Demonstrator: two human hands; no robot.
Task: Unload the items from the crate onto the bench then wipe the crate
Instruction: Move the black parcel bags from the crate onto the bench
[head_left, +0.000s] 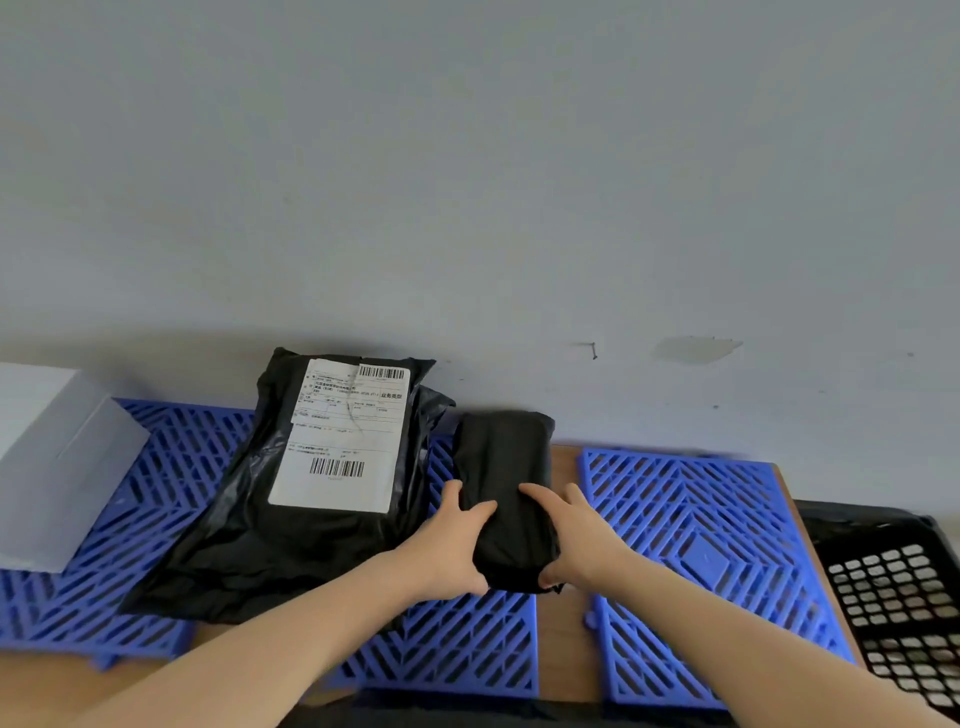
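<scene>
A small black wrapped parcel (506, 467) lies lengthwise on the bench, over the gap between two blue grid mats. My left hand (447, 540) grips its near left side, thumb on top. From the other side my right hand (576, 540) holds the same near end. To the left lies a large black mailer bag (249, 540) with a white shipping label. At the far right edge stands the black perforated crate (904, 597), only partly in view.
A grey-white box (57, 467) sits on the blue grid mat (156, 499) at the far left. Another blue mat (696, 530) lies to the right on the wooden bench (563, 639). A pale wall rises directly behind the bench.
</scene>
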